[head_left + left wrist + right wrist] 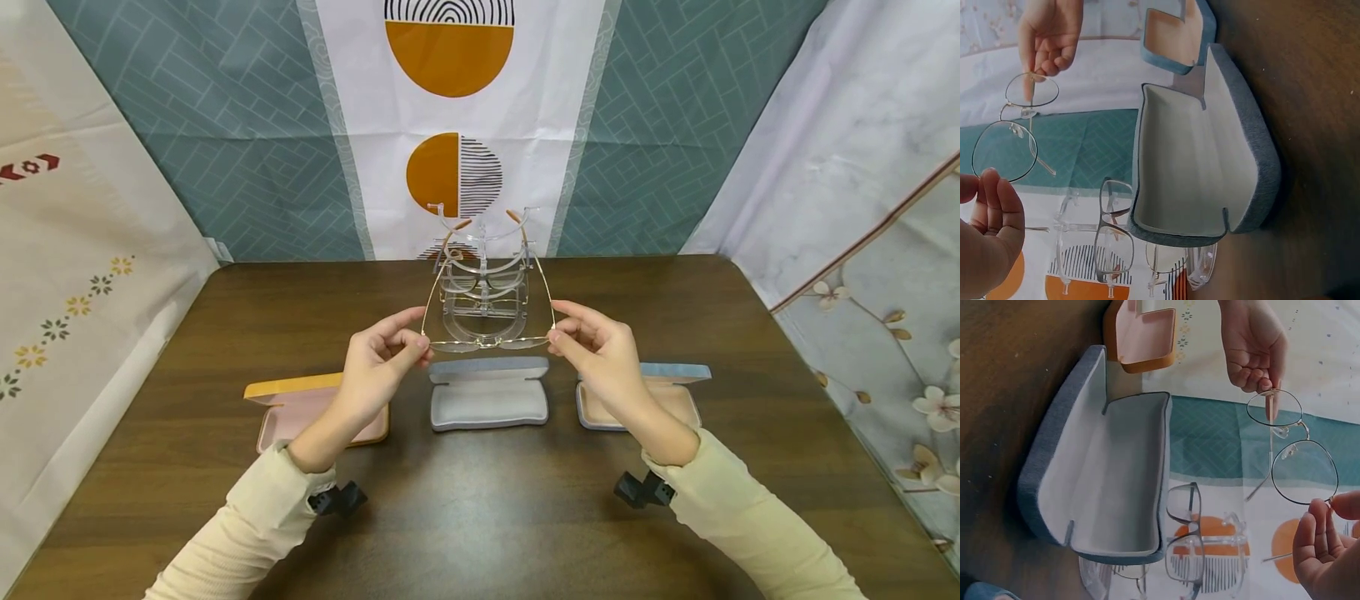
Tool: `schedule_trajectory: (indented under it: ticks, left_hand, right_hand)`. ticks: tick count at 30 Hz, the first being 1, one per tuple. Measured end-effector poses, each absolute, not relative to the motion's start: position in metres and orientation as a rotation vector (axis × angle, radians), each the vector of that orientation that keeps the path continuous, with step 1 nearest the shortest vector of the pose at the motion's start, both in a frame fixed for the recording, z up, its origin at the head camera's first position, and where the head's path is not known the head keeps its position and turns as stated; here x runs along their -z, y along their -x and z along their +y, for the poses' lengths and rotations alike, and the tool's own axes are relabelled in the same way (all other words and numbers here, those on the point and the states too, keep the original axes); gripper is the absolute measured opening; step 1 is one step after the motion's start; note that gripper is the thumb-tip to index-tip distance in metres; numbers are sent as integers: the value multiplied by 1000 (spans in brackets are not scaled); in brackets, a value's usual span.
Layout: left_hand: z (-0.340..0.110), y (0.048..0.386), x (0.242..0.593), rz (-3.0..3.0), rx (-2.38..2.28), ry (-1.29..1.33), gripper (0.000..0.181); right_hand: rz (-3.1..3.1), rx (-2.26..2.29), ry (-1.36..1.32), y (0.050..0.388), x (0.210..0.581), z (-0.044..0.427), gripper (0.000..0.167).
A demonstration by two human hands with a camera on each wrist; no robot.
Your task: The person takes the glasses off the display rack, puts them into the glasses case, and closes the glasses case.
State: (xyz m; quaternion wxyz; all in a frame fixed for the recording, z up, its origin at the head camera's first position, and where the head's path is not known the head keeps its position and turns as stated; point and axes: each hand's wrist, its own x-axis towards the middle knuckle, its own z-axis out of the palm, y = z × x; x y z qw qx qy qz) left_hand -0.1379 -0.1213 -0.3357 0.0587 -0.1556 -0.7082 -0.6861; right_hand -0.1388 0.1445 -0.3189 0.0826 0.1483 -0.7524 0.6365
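Note:
A pair of thin gold-rimmed eyeglasses (489, 342) is held up over the table, temples unfolded and pointing away from me. My left hand (381, 360) pinches one end of the frame near its hinge. At the opposite hinge, my right hand (600, 354) pinches the frame with thumb and fingers. Just beyond stands a clear display stand (483, 310), partly seen through the lenses. Other glasses rest on it, including a grey-framed pair (1194, 526) in the right wrist view. Both round lenses show in the left wrist view, between the near left hand (991, 234) and the right hand (1052, 37).
Three opened glasses cases lie on the brown table (480, 517): a yellow one (300, 386) with pink lining at left, a grey one (489, 404) in the middle, and a blue one (678, 402) with beige lining at right. Patterned cloths (262, 150) hang behind and at both sides.

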Motion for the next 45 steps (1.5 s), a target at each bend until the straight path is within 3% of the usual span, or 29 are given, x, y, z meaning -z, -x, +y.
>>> schedule_trajectory:
  ticks: [20, 45]
  left_hand:
    - [-117, 126, 358, -2104, 2165, 407, 38]
    - [-120, 126, 373, -2134, 2143, 435, 21]
  right_hand:
    - [-2251, -1881, -455, 130, 350, 146, 35]
    - [-2207, -1946, -447, 130, 363, 145, 35]
